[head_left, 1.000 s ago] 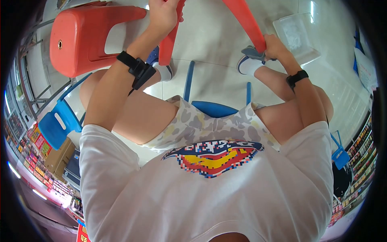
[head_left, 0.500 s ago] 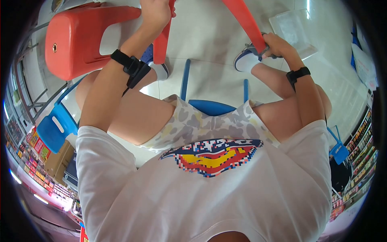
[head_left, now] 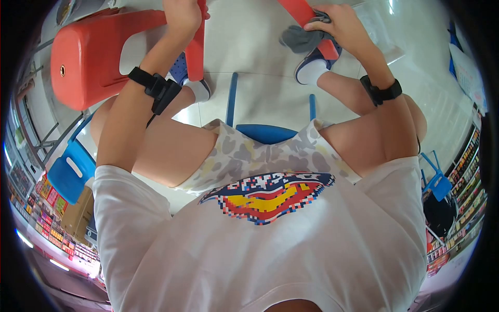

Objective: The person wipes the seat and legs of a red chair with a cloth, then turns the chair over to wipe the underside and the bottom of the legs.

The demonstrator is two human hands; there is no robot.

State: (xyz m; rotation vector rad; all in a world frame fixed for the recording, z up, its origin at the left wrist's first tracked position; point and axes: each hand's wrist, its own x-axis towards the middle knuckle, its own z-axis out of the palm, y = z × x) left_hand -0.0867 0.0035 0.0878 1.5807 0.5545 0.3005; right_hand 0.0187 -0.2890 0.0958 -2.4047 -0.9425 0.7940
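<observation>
At the top of the view, my left hand [head_left: 183, 18] is closed around a red plastic stool leg [head_left: 195, 54]. My right hand [head_left: 344, 27] grips a dark grey cloth [head_left: 304, 39], which is pressed around a second red leg [head_left: 327, 50] slanting down to the right. The upper part joining these two legs lies outside the frame. Both leg ends hang over the floor between my feet, near my shoes.
Another red plastic stool [head_left: 80, 60] lies tipped on its side at the left. Blue chairs [head_left: 71, 169] [head_left: 437, 186] stand on both sides, and stocked shelves [head_left: 462, 171] line the right. A clear plastic sheet lies on the tiled floor [head_left: 249, 47] behind my right hand.
My right hand and the cloth have moved up the leg, away from its end. The cloth now shows more fully. Both legs and my left hand have shifted slightly up and left.
</observation>
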